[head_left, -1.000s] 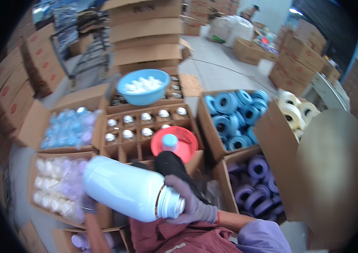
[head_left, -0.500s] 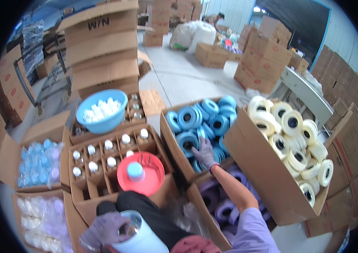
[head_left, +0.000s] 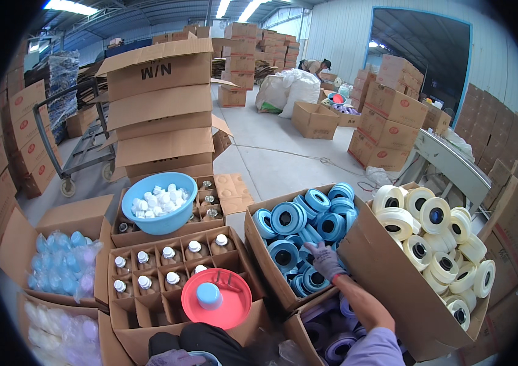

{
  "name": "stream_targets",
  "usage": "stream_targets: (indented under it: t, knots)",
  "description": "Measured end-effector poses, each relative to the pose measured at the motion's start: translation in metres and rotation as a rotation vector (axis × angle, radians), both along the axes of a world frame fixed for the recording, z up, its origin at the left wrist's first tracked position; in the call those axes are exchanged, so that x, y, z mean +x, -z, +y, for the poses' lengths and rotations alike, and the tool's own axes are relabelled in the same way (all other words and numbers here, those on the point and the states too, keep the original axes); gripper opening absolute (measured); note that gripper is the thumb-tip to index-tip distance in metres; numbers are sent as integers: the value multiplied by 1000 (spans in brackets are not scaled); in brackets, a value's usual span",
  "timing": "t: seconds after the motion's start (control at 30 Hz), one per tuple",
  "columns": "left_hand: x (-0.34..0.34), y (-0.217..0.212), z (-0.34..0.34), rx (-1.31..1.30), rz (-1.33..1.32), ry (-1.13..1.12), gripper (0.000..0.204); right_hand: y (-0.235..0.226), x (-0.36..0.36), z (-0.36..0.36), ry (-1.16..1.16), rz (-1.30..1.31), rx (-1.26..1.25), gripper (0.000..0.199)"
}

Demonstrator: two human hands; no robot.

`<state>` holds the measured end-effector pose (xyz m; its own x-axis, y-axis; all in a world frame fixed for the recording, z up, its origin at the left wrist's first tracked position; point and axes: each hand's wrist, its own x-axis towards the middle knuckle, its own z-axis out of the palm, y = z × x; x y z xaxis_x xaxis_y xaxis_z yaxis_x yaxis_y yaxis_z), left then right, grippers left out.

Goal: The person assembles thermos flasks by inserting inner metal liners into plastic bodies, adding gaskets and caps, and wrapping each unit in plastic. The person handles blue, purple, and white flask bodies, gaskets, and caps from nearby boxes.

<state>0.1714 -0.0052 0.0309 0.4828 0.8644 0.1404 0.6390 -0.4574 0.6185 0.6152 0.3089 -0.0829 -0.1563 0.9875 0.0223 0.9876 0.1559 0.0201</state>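
Observation:
My gloved right hand [head_left: 327,261] is among light blue, ring-shaped plastic parts [head_left: 287,218] with dark centre holes, in an open carton [head_left: 260,259]. Its fingers are stretched out and rest against the parts. At the lower edge my gloved left hand [head_left: 176,358] is mostly cut off, its fingers hidden. Beside it shows the rim of a light blue cylindrical thing [head_left: 205,357]. In front of my knees, a divided carton [head_left: 140,320] holds several bottles with white caps [head_left: 144,282]. A red round tray [head_left: 234,308] with a light blue cap-like piece [head_left: 209,296] lies over its corner.
A blue basin [head_left: 160,226] of white caps stands behind the bottles. Cartons of cream ring parts [head_left: 436,215] and purple ring parts [head_left: 339,348] flank my right arm. Bagged blue and purple pieces [head_left: 63,259] sit left. Stacked cartons [head_left: 387,131] and a trolley [head_left: 82,161] stand farther off.
The view has tilted up, so everything sits lower in it. My left hand and the light blue cylinder have mostly slipped out at the bottom. My right hand stays among the blue parts.

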Motion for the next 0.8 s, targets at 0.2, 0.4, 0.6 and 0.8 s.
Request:
stream_targets:
  t: [0.2,0.4,0.6,0.8]
  knots:
    - [8,-8,22,-124,-536,-338,69,-91,-82,-80,-355,1215,225,67]
    - [38,-43,36,-578,-1526,-71,73,-123,-238,-170,-737,1387,204,71]
    - [18,-41,-14,-143,-1109,-410,73,-167,-261,-196,-1224,809,408,56]
    - [21,-12,-6,375,-803,-553,84,-115,-275,-182,-1090,1018,188,43]
